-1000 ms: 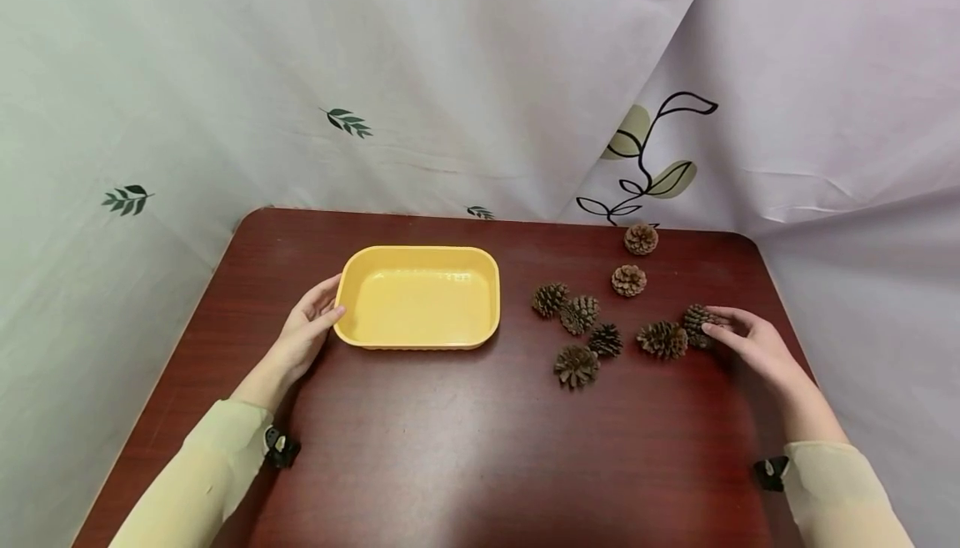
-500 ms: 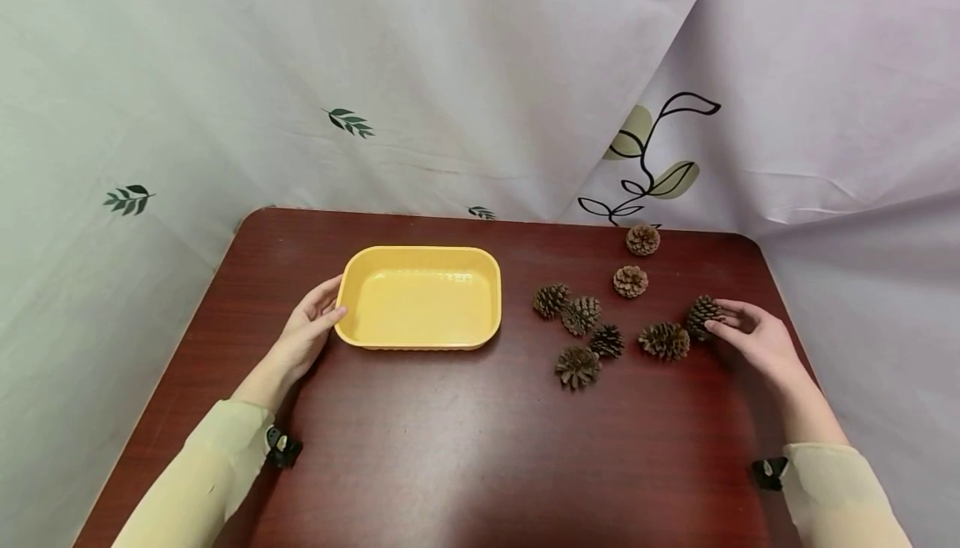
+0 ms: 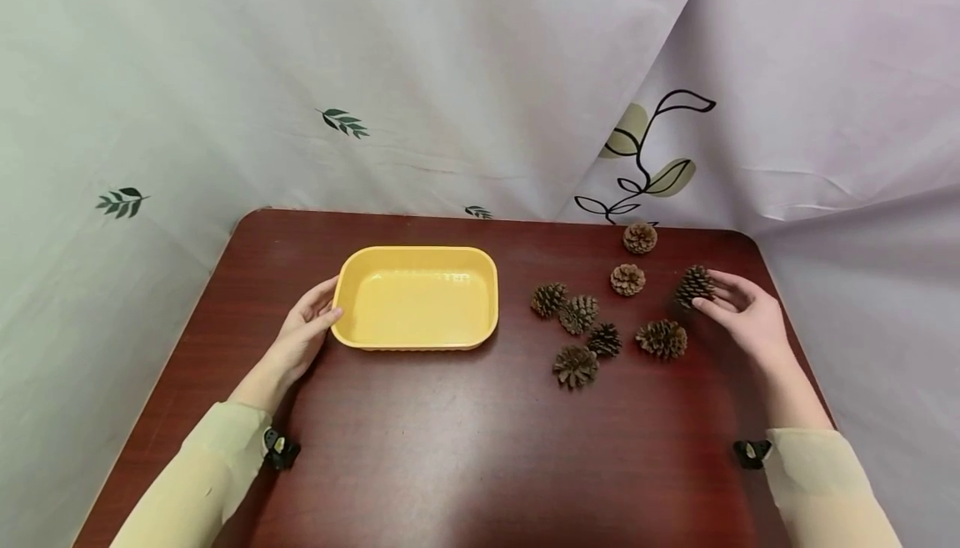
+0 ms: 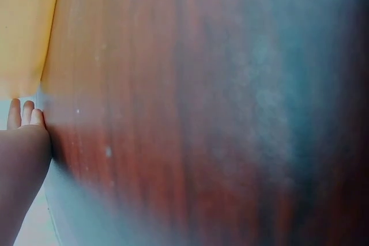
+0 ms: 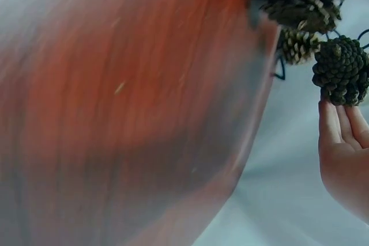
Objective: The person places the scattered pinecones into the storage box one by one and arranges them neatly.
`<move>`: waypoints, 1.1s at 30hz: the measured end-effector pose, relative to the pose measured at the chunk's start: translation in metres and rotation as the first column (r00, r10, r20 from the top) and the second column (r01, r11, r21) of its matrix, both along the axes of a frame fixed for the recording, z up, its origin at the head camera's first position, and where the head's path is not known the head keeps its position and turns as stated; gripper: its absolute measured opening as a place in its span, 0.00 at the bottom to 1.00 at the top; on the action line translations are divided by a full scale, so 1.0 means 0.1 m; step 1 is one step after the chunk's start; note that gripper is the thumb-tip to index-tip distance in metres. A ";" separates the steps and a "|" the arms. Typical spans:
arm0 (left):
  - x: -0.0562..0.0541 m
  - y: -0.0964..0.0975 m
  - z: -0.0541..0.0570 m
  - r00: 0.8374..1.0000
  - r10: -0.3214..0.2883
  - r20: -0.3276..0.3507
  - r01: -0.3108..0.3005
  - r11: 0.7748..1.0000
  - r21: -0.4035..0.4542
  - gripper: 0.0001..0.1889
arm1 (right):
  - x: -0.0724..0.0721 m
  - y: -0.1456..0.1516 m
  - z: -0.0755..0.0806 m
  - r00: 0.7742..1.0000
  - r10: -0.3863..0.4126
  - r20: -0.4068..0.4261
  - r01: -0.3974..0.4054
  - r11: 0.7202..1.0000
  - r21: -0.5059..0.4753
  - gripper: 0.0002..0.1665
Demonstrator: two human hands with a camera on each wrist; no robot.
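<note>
My left hand (image 3: 306, 329) grips the left rim of an empty yellow rectangular tray (image 3: 489, 298), thumb over the edge and fingers behind the wall. In the left wrist view the fingers (image 4: 27, 113) reach the yellow side of the tray. At the right of the table my right hand (image 3: 750, 319) pinches a brown pine cone (image 3: 694, 287) between thumb and fingers. That pine cone (image 5: 341, 72) appears raised off the table in the right wrist view, above the fingertips. Another pine cone (image 3: 662, 339) lies just below and left of the held one.
Several pine cones lie between tray and right hand, among them a cluster with an opened one (image 3: 576, 366). Two paler cones, one (image 3: 627, 279) nearer and one (image 3: 640, 238) at the back edge, lie further off. A patterned curtain (image 3: 450, 72) hangs behind the dark red table (image 3: 420, 448).
The right hand has lifted the pine cone away from its neighbour and moved it toward the back and slightly left. The left hand and tray have stayed in place.
</note>
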State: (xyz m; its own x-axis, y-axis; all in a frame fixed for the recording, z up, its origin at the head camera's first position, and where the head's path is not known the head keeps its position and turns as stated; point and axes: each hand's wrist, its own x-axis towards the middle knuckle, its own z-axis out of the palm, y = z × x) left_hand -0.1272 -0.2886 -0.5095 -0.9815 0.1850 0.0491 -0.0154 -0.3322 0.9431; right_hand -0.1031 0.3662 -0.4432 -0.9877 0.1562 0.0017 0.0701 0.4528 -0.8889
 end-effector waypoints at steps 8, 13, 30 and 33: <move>0.00 0.01 -0.02 1.000 0.020 -0.006 -0.020 1.000 0.020 0.27 | -0.10 -0.27 0.09 0.999 0.000 -0.038 -0.002 0.999 -0.036 0.34; 0.00 -0.01 -0.02 1.000 0.017 -0.002 -0.017 1.000 0.016 0.27 | -0.16 -0.47 0.15 0.998 0.025 -0.054 -0.028 0.999 -0.042 0.35; -0.02 -0.03 -0.04 1.000 0.001 -0.002 -0.001 1.000 0.024 0.27 | -0.19 -1.21 0.23 0.992 0.127 -0.025 -0.129 0.985 -0.116 0.36; -0.03 -0.03 -0.04 1.000 0.002 -0.002 -0.002 1.000 0.020 0.27 | -0.20 -1.34 0.21 0.988 0.154 -0.014 -0.154 0.979 -0.136 0.36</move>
State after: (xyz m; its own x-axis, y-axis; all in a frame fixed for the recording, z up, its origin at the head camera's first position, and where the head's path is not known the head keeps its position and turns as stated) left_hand -0.1300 -0.2915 -0.5135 -0.9819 0.1816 0.0547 -0.0127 -0.3509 0.9363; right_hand -0.1235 0.2322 -0.4224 -1.0000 0.0012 -0.0053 0.0054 0.3322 -0.9432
